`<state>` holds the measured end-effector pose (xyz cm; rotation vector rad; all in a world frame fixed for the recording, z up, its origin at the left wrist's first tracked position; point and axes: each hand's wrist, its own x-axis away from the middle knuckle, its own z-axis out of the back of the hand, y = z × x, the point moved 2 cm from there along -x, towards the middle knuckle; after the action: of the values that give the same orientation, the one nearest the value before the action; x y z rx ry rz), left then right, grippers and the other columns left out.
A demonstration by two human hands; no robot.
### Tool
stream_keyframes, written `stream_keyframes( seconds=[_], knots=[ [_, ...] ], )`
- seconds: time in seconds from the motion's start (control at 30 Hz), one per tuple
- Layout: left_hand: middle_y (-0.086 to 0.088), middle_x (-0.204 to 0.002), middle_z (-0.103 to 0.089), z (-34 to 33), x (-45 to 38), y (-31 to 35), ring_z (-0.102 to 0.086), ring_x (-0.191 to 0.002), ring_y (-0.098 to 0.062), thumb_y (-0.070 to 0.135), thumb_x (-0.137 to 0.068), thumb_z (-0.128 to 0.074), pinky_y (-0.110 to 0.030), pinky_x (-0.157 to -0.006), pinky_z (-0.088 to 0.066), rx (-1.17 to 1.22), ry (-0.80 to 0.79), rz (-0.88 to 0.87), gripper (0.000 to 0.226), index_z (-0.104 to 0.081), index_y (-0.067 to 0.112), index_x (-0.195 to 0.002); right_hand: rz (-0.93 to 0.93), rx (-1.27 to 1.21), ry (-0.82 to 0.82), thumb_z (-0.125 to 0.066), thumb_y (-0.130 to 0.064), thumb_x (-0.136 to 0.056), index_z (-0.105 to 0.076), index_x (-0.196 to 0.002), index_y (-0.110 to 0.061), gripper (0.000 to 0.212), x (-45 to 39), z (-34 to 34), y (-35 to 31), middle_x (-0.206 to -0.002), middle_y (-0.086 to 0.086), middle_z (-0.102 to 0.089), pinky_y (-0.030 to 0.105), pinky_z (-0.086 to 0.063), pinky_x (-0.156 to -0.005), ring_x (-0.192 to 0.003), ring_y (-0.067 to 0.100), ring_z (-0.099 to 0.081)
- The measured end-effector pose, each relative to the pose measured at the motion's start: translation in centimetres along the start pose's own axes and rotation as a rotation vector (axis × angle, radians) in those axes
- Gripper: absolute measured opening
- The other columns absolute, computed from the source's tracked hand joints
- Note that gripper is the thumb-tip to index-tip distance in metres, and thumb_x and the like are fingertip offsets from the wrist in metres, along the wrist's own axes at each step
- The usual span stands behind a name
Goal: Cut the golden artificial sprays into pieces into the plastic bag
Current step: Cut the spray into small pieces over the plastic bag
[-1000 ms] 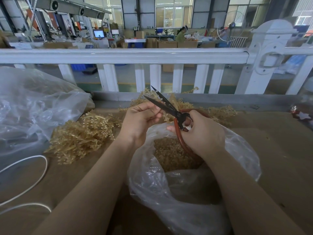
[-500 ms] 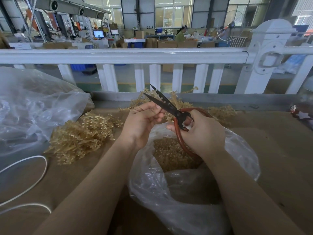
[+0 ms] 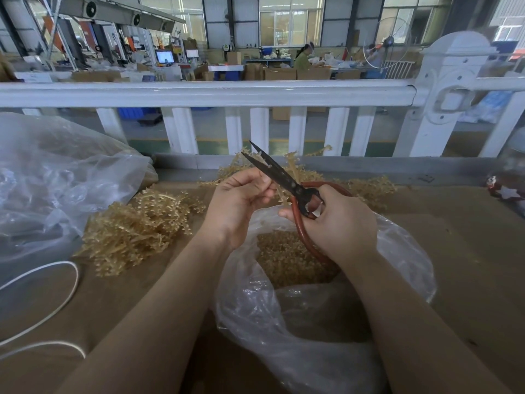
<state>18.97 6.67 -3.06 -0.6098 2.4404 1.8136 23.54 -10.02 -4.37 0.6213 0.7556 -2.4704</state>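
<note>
My right hand [image 3: 338, 226] grips the red handles of black-bladed scissors [image 3: 279, 176], blades nearly closed and pointing up-left. My left hand [image 3: 237, 201] pinches a thin golden spray piece [image 3: 281, 194] right beside the blades, above the open clear plastic bag [image 3: 284, 317]. Cut golden pieces [image 3: 284, 257] lie inside the bag. A pile of uncut golden sprays [image 3: 136, 226] lies on the brown table to the left, and more sprays [image 3: 366, 187] lie behind my hands.
A large crumpled clear bag [image 3: 56, 183] fills the left side. A white cord [image 3: 56, 297] loops at the near left. A white railing [image 3: 227, 92] runs along the table's far edge. A red and white star ornament [image 3: 505, 191] sits at the far right.
The scissor blades have closed from wide open to almost together. My left hand has kept its place beside them with the spray piece.
</note>
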Motion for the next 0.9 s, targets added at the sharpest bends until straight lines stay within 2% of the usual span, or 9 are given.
stream_keyframes(
  seconds=[0.1,0.2,0.33,0.47,0.7,0.83,0.9],
  knots=[
    [-0.005,-0.073,-0.064,-0.03,0.03,0.11,-0.056,-0.069,-0.014,-0.004,-0.094,-0.054,-0.028,-0.077,-0.047,-0.054,0.013,-0.029,0.015,-0.067,0.003,-0.089,0.003,-0.012,0.001,-0.033,-0.094,-0.065,-0.063,-0.098,-0.027,0.081,-0.03,0.09,-0.08,-0.081,-0.021,-0.058,0.025,-0.050,-0.060,-0.068,0.005,-0.054],
    [-0.007,-0.077,-0.063,-0.16,0.11,0.20,-0.056,-0.071,-0.014,-0.003,-0.094,-0.054,-0.027,-0.076,-0.047,-0.068,0.000,-0.045,0.013,-0.065,0.002,-0.092,-0.002,-0.023,0.008,-0.036,-0.093,-0.067,-0.063,-0.096,-0.026,0.077,0.06,0.14,-0.06,-0.080,-0.021,-0.059,0.026,-0.050,-0.060,-0.067,0.005,-0.054],
    [-0.007,-0.078,-0.061,-0.30,0.16,0.27,-0.055,-0.071,-0.015,-0.003,-0.093,-0.054,-0.027,-0.077,-0.046,-0.040,-0.025,-0.051,0.011,-0.065,0.002,-0.093,0.009,-0.036,0.021,-0.040,-0.091,-0.068,-0.058,-0.087,-0.027,0.070,0.15,0.01,0.04,-0.072,-0.017,-0.060,0.018,-0.041,-0.053,-0.059,0.002,-0.051],
    [-0.009,-0.079,-0.060,-0.38,0.24,0.20,-0.054,-0.072,-0.015,0.002,-0.089,-0.057,-0.027,-0.077,-0.046,-0.012,-0.051,-0.050,0.010,-0.063,0.000,-0.096,0.019,-0.076,0.024,-0.040,-0.092,-0.067,-0.057,-0.089,-0.030,0.068,0.26,-0.09,0.07,-0.074,-0.022,-0.053,0.011,-0.031,-0.054,-0.062,0.000,-0.046],
    [-0.009,-0.079,-0.059,-0.23,0.33,0.24,-0.053,-0.073,-0.015,0.002,-0.089,-0.057,-0.026,-0.077,-0.047,-0.005,-0.054,-0.050,0.008,-0.063,0.001,-0.095,0.009,-0.097,0.030,-0.039,-0.093,-0.065,-0.057,-0.086,-0.030,0.068,0.21,-0.20,0.09,-0.067,-0.024,-0.048,0.010,-0.030,-0.053,-0.056,-0.007,-0.041],
    [-0.007,-0.077,-0.061,-0.13,0.28,0.15,-0.054,-0.071,-0.015,0.004,-0.088,-0.059,-0.026,-0.076,-0.047,0.001,-0.039,-0.041,0.006,-0.064,0.003,-0.090,0.001,-0.137,0.011,-0.042,-0.093,-0.064,-0.062,-0.085,-0.029,0.070,0.18,-0.31,0.21,-0.070,-0.022,-0.057,0.010,-0.035,-0.057,-0.061,-0.003,-0.050],
    [-0.005,-0.075,-0.062,-0.06,0.18,0.07,-0.055,-0.069,-0.014,0.004,-0.089,-0.059,-0.025,-0.074,-0.048,-0.015,-0.022,-0.031,0.005,-0.064,0.004,-0.089,-0.011,-0.191,-0.012,-0.045,-0.092,-0.063,-0.062,-0.086,-0.033,0.066,0.24,-0.43,0.25,-0.071,-0.021,-0.061,0.012,-0.038,-0.056,-0.066,-0.001,-0.056]
  ],
)
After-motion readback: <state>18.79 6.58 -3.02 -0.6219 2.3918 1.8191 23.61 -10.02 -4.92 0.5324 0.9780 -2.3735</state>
